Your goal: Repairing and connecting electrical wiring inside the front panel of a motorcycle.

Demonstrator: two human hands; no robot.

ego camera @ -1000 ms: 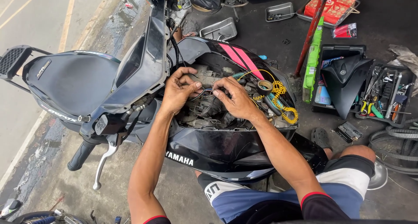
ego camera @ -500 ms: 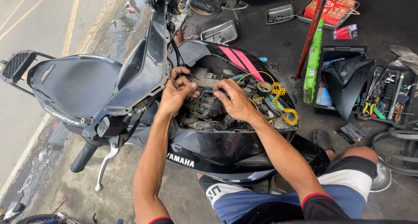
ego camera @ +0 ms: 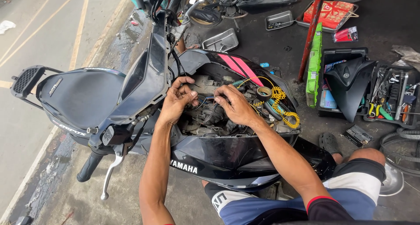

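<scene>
Head view — wiring [ego camera: 205,103] between fingertips [ego camera: 194,95]

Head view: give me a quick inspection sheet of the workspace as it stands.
Surface: dark, stained concrete floor.
Job's things: black scooter, front panel off, wiring exposed.
Clutter: open toolbox, metal trays, green box, loose black panel.
Grippers: left hand and right hand both pinching wires in the opening.
Cables: yellow coiled cable beside the right hand.
Surroundings: road on one side, another motorcycle beyond.
</scene>
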